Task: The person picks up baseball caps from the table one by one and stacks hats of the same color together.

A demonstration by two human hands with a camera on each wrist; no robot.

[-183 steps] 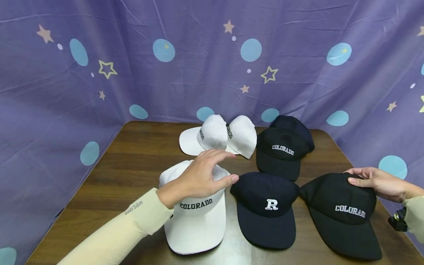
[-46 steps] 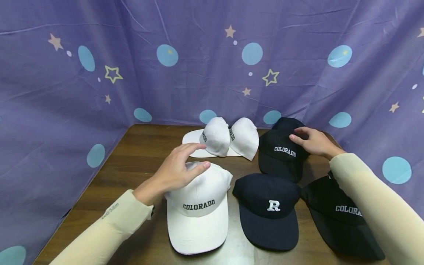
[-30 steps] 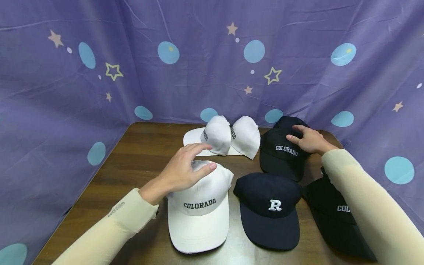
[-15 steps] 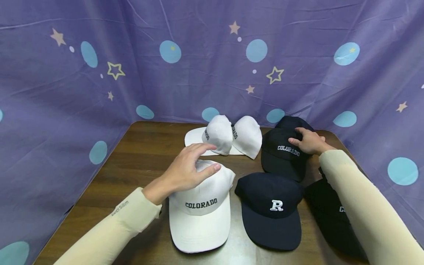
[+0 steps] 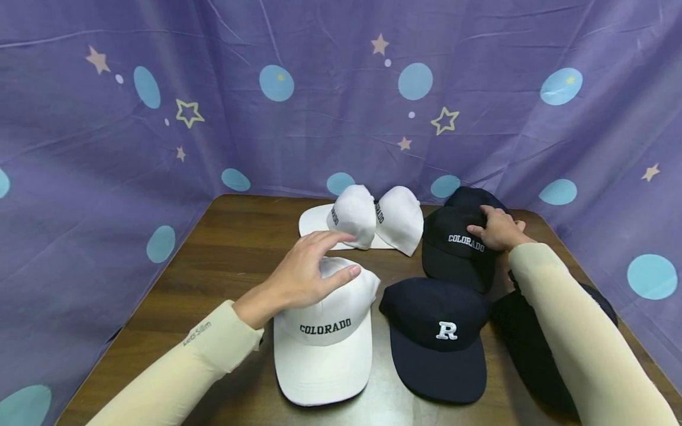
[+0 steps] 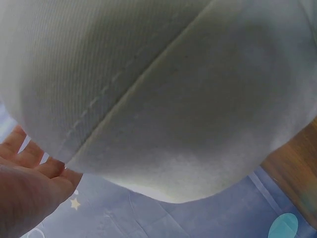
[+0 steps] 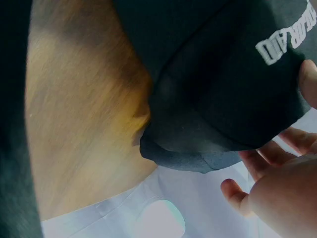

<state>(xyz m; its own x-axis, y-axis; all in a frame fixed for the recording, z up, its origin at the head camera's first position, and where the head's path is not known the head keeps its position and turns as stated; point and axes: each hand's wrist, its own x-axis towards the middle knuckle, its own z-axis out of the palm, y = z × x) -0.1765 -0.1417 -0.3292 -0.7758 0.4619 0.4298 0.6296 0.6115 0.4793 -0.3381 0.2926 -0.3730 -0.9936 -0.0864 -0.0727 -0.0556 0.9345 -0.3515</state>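
Right now my left hand (image 5: 303, 273) lies over the crown of the white COLORADO cap (image 5: 324, 331), fingers spread and only lightly bent, thumb along the side of the crown; I am resting on it, not pinching it. That cap runs lengthwise from its crown under my palm to its brim, and the brim points toward me. In the left wrist view the white crown (image 6: 163, 94) fills nearly everything, with my fingertips (image 6: 29, 163) at its lower edge.

My right hand (image 5: 492, 228) sits on top of the black COLORADO cap (image 5: 457, 251), fingers curved over its crown; in the right wrist view they curl round the edge of the black cloth (image 7: 223, 114). Its brim also points toward me, slightly to the left.

Taking the white COLORADO cap as landmark: the navy R cap (image 5: 437, 337) lies just to its right, brim toward me. The black COLORADO cap is beyond the navy one. Two folded white caps (image 5: 373, 216) lie behind the landmark, near the purple star cloth (image 5: 213, 100). Another black cap (image 5: 527, 349) lies far right, partly under my sleeve. All rest on the wooden table (image 5: 213, 260).
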